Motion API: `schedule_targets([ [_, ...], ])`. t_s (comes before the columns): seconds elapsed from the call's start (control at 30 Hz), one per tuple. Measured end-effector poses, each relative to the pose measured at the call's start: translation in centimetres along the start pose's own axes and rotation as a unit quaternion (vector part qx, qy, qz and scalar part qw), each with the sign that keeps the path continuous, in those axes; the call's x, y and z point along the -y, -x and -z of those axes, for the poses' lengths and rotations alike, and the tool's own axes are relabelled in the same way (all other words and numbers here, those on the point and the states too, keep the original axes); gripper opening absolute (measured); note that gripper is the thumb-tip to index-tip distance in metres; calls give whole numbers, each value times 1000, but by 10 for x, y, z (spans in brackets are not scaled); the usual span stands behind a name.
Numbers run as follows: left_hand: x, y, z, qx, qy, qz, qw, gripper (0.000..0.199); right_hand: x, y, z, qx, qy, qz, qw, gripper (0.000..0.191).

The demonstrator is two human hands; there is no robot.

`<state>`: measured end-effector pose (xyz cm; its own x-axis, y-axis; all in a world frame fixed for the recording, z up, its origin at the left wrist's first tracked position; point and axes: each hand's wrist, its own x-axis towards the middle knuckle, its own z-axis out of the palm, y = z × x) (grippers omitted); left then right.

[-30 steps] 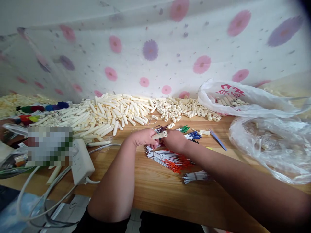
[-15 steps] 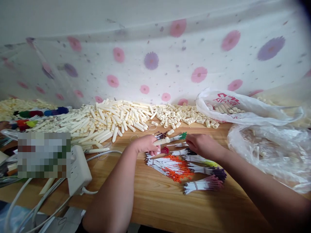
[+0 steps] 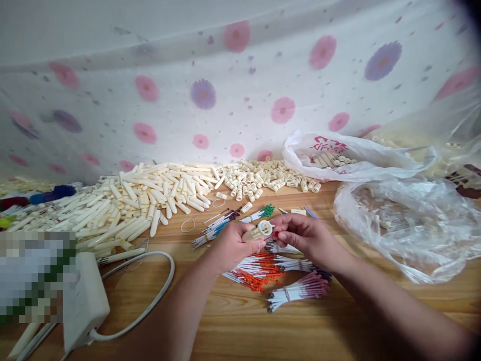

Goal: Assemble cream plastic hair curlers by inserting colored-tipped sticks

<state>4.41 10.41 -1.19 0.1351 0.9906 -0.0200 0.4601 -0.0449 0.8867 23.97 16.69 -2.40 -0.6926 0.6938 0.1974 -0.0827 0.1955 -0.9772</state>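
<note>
Seen from across the room, a pink-tipped bundle of white sticks lies at five o'clock from a person's hands on the wooden worktop, with orange-tipped sticks at six and a white power strip at eight. The left hand grasps a cream slotted tube, open end up and tilted; the right hand's fingers pinch a small piece at that end, a bit of red showing. Beyond, a clear plastic bag sits at three, green-tipped sticks at twelve, heaped cream tubes at ten, a printed white bag at two, before a flowered sheet.
</note>
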Motion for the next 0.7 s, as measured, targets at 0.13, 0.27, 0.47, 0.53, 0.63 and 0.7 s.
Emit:
schedule_targets([
  [0.13,-3,0,-2,6,69,-20,997,22,-4,4,-1,-16,-123,-3,992,18],
  [0.27,-5,0,-4,-1,75,-40,996,22,-1,4,-4,-42,-121,18,992,13],
  [0.47,-2,1,-7,18,107,-61,992,19,7,7,-7,-69,50,92,992,10],
  [0.53,-1,1,-9,31,118,-64,990,23,9,7,-9,-70,100,111,986,13],
  [0.63,0,0,-11,0,71,-92,993,25,15,10,-7,-75,159,146,973,13],
  [0.7,2,-1,-10,-87,-9,-136,987,20,25,17,-3,-108,176,189,960,8],
])
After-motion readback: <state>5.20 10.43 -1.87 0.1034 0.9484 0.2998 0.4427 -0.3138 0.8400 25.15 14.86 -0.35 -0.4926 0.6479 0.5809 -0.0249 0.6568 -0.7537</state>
